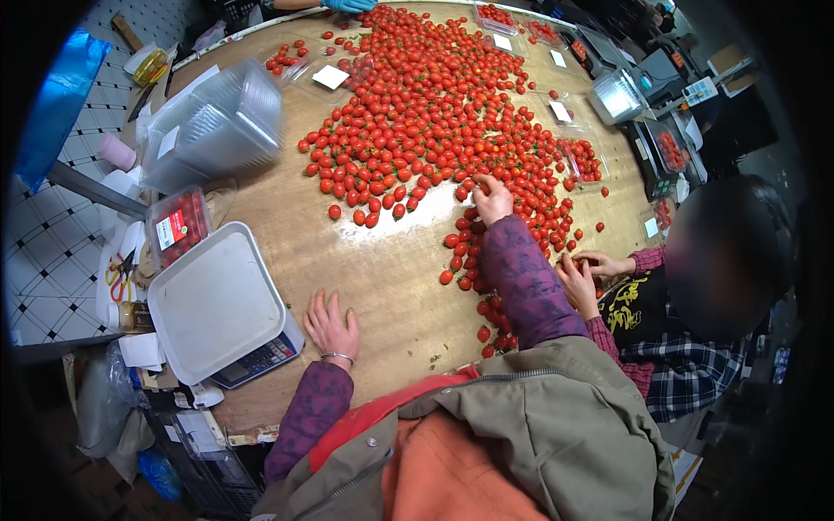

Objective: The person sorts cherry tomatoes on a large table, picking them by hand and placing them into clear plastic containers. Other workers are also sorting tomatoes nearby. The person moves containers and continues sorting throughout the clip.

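A wide heap of red cherry tomatoes (417,111) covers the middle and far part of the wooden table (384,280). My right hand (492,198) reaches to the near edge of the heap, fingers bent among the tomatoes; whether it grips one cannot be told. My left hand (332,329) lies on the bare wood with fingers spread, holding nothing, a bracelet at its wrist. Just left of it stands a digital scale (260,361) with an empty white tray (215,299) on top. Behind the tray is a filled, labelled plastic box of tomatoes (179,225).
Nested clear plastic boxes (215,124) stand at the left. On the right, a co-worker's hands (583,277) are near my right sleeve. A blue-gloved hand (350,5) shows at the far edge. Clear containers (583,159) line the right side. Pliers (122,270) lie left.
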The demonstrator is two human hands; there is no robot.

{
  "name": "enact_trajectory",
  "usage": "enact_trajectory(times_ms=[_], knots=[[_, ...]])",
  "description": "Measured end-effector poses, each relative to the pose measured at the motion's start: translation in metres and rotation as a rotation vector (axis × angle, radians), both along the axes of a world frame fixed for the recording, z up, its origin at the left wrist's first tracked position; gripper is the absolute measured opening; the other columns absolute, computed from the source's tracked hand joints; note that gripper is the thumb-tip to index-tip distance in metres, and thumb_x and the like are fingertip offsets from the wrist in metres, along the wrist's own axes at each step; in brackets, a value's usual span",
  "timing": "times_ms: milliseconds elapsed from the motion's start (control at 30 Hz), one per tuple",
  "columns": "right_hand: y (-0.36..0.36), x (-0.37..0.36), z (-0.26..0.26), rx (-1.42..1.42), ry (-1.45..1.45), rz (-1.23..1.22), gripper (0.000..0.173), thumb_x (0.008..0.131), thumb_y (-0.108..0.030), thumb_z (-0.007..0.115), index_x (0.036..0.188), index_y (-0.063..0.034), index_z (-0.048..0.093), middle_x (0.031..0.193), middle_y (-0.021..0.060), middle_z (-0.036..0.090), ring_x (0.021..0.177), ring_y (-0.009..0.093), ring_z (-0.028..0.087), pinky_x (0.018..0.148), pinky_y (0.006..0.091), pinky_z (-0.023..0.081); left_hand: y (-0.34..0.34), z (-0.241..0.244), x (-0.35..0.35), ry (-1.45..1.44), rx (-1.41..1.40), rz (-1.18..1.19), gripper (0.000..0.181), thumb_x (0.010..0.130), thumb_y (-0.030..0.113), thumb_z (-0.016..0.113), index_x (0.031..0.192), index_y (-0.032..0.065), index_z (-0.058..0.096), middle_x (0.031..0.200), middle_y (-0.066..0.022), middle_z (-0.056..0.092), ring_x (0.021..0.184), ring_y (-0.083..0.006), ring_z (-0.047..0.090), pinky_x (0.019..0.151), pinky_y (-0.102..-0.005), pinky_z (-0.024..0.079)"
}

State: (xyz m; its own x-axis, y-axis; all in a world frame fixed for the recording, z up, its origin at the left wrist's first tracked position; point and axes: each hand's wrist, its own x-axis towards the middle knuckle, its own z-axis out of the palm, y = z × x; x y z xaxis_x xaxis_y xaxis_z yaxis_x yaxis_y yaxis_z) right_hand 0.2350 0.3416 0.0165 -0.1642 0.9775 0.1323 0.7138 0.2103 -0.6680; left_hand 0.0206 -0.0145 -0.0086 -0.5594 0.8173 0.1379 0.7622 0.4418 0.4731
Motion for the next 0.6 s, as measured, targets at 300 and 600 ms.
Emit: enact_trajectory(times_ms=[300,600], knots=[[-0.018,0.032,0.025,-0.148,-0.121,0.137,0.024,0.081,-0.021,0.065,0.101,-0.0122,0.073,0.095,0.0142,0.07,0.09,0.029,0.067,0.083,0.0368,0.053,0.003,0.004,0.002,-0.002,0.01,-0.005,0.051,0.079,0.021,0.064,0.127,0.0089,0.051,0.139,-0.0149,0.042,0.134,-0.0324,0.033,0.109,-0.0517,0.022],[-0.023,0.009,0.002,-0.014,-0.499,0.171,0.02,0.078,-0.022,0.067,0.092,-0.0077,0.071,0.092,0.0188,0.064,0.087,0.035,0.063,0.08,0.0427,0.051,0.001,0.005,0.001,0.001,0.017,-0.004,0.051,0.079,0.019,0.062,0.128,0.007,0.05,0.138,-0.0173,0.042,0.133,-0.0344,0.034,0.109,-0.0504,0.022]])
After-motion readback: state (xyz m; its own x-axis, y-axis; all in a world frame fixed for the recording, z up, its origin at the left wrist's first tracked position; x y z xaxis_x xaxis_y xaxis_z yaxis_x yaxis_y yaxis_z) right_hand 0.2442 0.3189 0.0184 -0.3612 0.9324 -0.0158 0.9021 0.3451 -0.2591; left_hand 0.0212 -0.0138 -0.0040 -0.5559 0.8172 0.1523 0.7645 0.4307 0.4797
